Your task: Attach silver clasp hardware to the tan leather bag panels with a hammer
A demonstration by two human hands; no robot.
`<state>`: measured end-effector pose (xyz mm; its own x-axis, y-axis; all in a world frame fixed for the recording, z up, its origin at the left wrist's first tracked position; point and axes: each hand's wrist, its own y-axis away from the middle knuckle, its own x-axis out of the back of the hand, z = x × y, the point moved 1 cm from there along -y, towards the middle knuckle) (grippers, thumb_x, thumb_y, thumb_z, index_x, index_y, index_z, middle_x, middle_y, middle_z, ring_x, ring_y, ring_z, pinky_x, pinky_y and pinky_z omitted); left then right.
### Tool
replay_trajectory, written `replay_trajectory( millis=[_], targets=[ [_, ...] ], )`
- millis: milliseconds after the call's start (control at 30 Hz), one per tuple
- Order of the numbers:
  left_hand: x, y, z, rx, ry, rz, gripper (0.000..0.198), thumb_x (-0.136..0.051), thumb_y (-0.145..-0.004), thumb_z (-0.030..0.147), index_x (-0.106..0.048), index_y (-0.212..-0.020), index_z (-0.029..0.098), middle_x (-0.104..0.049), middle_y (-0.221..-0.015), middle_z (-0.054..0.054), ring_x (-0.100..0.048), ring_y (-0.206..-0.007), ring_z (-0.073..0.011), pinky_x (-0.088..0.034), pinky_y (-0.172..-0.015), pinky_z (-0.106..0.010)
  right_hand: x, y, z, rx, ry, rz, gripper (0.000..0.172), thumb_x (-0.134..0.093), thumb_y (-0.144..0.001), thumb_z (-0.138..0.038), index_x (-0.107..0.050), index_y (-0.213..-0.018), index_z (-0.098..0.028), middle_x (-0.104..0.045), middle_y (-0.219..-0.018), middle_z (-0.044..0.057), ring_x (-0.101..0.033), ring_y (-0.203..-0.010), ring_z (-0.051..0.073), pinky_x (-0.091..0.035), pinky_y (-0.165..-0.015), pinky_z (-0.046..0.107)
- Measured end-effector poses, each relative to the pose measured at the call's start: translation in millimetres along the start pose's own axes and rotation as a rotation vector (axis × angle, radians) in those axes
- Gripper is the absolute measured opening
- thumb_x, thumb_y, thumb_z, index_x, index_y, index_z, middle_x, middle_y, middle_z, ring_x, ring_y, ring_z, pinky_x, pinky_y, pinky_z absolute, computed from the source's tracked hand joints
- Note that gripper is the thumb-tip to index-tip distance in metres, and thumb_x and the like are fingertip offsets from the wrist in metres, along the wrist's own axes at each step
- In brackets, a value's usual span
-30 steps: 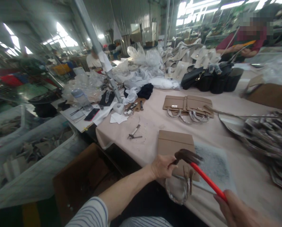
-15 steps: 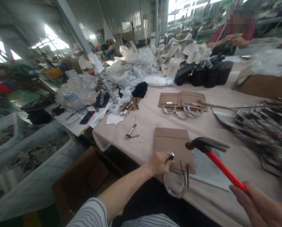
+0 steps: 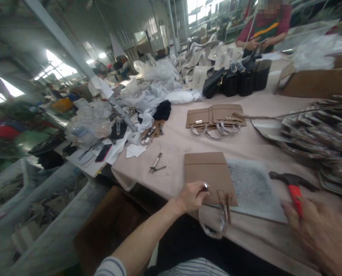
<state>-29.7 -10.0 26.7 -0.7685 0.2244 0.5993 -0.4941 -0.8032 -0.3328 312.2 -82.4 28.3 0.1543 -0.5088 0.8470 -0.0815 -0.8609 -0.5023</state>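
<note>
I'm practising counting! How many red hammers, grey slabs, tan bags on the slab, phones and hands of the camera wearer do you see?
Hammer: 1
Slab: 1
Bag on the slab: 1
Phone: 1
Hands: 2, left hand and right hand
Total: 6

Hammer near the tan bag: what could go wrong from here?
1. The left hand wraps the metal tool with only a short tip showing; an off-centre blow from the hammer in the right hand could catch fingers.
2. The tool's lower end is hidden; if it leans, a strike might mark the tan bag.
3. The wrapped handle hangs partly past the table edge; a snag could shift the bag.
</note>
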Motion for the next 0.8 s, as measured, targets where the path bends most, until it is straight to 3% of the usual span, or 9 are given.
replay_trajectory(
  millis=[100, 200, 267, 367, 500, 567, 633, 733, 800],
  targets=[
    [0.7, -1.3, 1.7, 0.001, -0.001, 0.002, 0.012, -0.061, -0.09, 0.019, -0.068, -0.098, 0.015, -0.075, -0.09, -0.008, -0.073, -0.084, -0.0194, -0.061, -0.083, -0.031, -9.4, -13.3, -62.3, 0.166, -0.078, -0.017, 0.043, -0.044, -0.101, -0.044, -0.064, -0.114, -0.009, -0.065, -0.114, 0.024, -0.062, -0.102, 0.033, -0.051, -0.081, 0.045],
    [-0.1, 0.1, 0.4, 0.008, -0.006, 0.03, 0.011, -0.058, -0.091, 0.018, -0.067, -0.096, 0.015, -0.075, -0.089, -0.008, -0.073, -0.083, -0.0193, -0.061, -0.082, -0.031, -30.9, -14.1, -108.3, 0.266, -0.177, -0.103, 0.039, -0.043, -0.102, -0.042, -0.062, -0.121, -0.014, -0.063, -0.123, 0.016, -0.059, -0.11, 0.031, -0.049, -0.091, 0.046],
    [-2.5, 3.2, -1.9, -0.015, -0.023, 0.055, 0.012, -0.058, -0.091, 0.019, -0.067, -0.098, 0.015, -0.075, -0.09, -0.008, -0.073, -0.083, -0.0192, -0.062, -0.081, -0.031, -43.0, -9.2, -123.3, 0.263, -0.166, -0.144, 0.038, -0.044, -0.101, -0.039, -0.061, -0.125, -0.015, -0.061, -0.129, 0.015, -0.056, -0.115, 0.032, -0.045, -0.096, 0.05],
    [-8.8, 7.9, -4.0, -0.072, -0.024, 0.081, 0.013, -0.06, -0.091, 0.022, -0.067, -0.099, 0.015, -0.076, -0.092, -0.01, -0.074, -0.085, -0.0202, -0.062, -0.079, -0.031, -49.9, -3.3, -128.5, 0.238, -0.127, -0.145, 0.039, -0.045, -0.101, -0.036, -0.06, -0.13, -0.015, -0.059, -0.132, 0.015, -0.052, -0.12, 0.034, -0.04, -0.102, 0.053],
    [-14.7, 8.1, -3.2, 0.189, 0.181, 0.275, 0.015, -0.053, -0.096, 0.022, -0.066, -0.097, 0.014, -0.076, -0.085, -0.009, -0.074, -0.077, -0.0177, -0.063, -0.074, -0.029, -47.7, -4.0, -127.0, 0.234, -0.121, -0.165, 0.041, -0.045, -0.101, -0.036, -0.06, -0.132, -0.014, -0.059, -0.133, 0.015, -0.051, -0.122, 0.034, -0.039, -0.104, 0.052],
    [-14.1, 8.0, -0.9, 0.268, 0.244, 0.316, 0.016, -0.054, -0.096, 0.024, -0.066, -0.095, 0.013, -0.077, -0.084, -0.009, -0.074, -0.076, -0.0176, -0.064, -0.073, -0.028, -46.7, -5.3, -127.6, 0.216, -0.127, -0.182, 0.041, -0.044, -0.102, -0.037, -0.06, -0.132, -0.015, -0.059, -0.133, 0.014, -0.051, -0.123, 0.034, -0.038, -0.106, 0.053],
    [-10.9, 9.0, 2.0, 0.216, 0.205, 0.291, 0.016, -0.057, -0.095, 0.025, -0.068, -0.093, 0.014, -0.078, -0.086, -0.009, -0.075, -0.079, -0.0185, -0.064, -0.076, -0.03, -46.7, -5.8, -128.9, 0.206, -0.129, -0.194, 0.041, -0.043, -0.102, -0.037, -0.06, -0.133, -0.015, -0.059, -0.134, 0.014, -0.051, -0.123, 0.033, -0.037, -0.107, 0.053],
    [-4.2, 11.6, 5.2, 0.032, 0.102, 0.234, 0.016, -0.058, -0.093, 0.026, -0.069, -0.097, 0.015, -0.079, -0.094, -0.011, -0.077, -0.088, -0.0206, -0.065, -0.082, -0.031, -47.8, -4.9, -129.9, 0.205, -0.128, -0.203, 0.042, -0.044, -0.102, -0.037, -0.059, -0.133, -0.015, -0.058, -0.134, 0.015, -0.051, -0.122, 0.034, -0.037, -0.107, 0.054],
    [0.2, 11.5, 4.7, 0.047, 0.087, 0.265, 0.016, -0.058, -0.094, 0.026, -0.069, -0.098, 0.016, -0.079, -0.097, -0.011, -0.077, -0.093, -0.021, -0.064, -0.086, -0.032, -48.5, -4.1, -129.9, 0.202, -0.129, -0.213, 0.042, -0.044, -0.101, -0.037, -0.059, -0.133, -0.014, -0.058, -0.134, 0.015, -0.051, -0.123, 0.034, -0.036, -0.108, 0.055]
  ],
)
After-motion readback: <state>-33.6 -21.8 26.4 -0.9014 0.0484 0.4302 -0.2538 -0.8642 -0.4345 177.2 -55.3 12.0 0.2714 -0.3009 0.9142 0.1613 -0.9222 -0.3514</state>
